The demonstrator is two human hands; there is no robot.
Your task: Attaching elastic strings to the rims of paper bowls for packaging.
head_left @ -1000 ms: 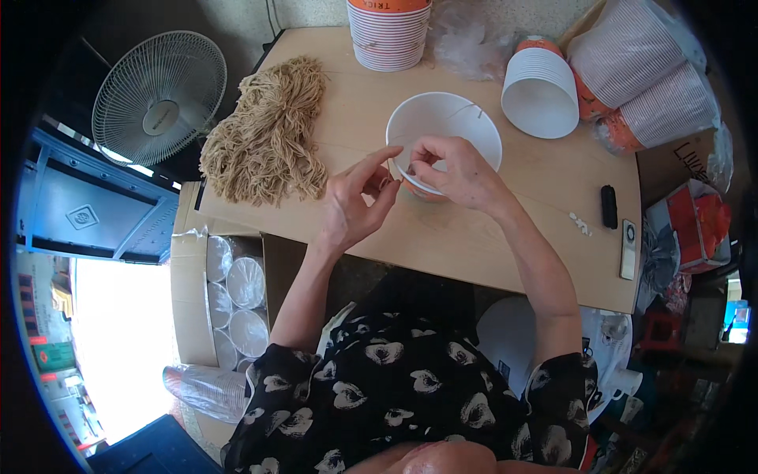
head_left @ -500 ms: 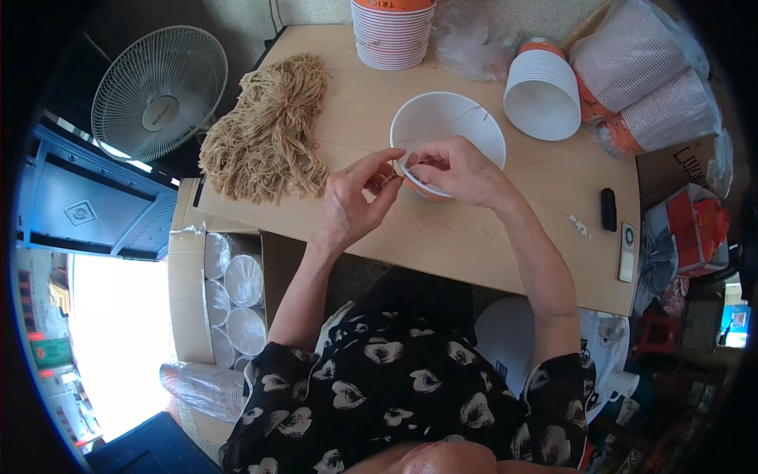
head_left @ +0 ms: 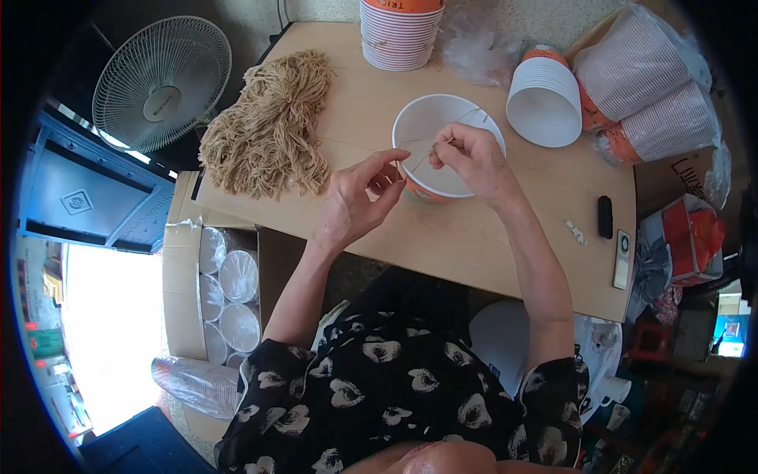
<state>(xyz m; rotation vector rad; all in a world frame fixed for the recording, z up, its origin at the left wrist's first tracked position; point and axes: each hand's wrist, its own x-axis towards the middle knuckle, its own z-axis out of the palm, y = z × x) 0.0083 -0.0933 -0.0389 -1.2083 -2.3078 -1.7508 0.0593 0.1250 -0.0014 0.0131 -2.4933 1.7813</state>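
Just above the middle of the frame, both hands work over a white paper bowl (head_left: 442, 130) that stands upright on the wooden tabletop (head_left: 489, 237). The right hand (head_left: 474, 158) hovers over the bowl's mouth with its fingers (head_left: 444, 144) pinched narrow on a thin piece of string (head_left: 418, 160); the left hand (head_left: 355, 201), just left of the bowl, has thumb and forefinger closed on the string's other end, so the strand runs taut between them across the near rim. It looks like the threading or tying step, fixing a string to the bowl, with the knot not yet visibly made. Whether the string passes through a hole in the wall is too small to tell. The next move would seem to call for a fine, steady pull with both pinches kept tight, and the bowl kept from tipping. A heap of tan cords (head_left: 268, 130) lies at upper left; stacked bowls (head_left: 399, 31) stand at the top edge.
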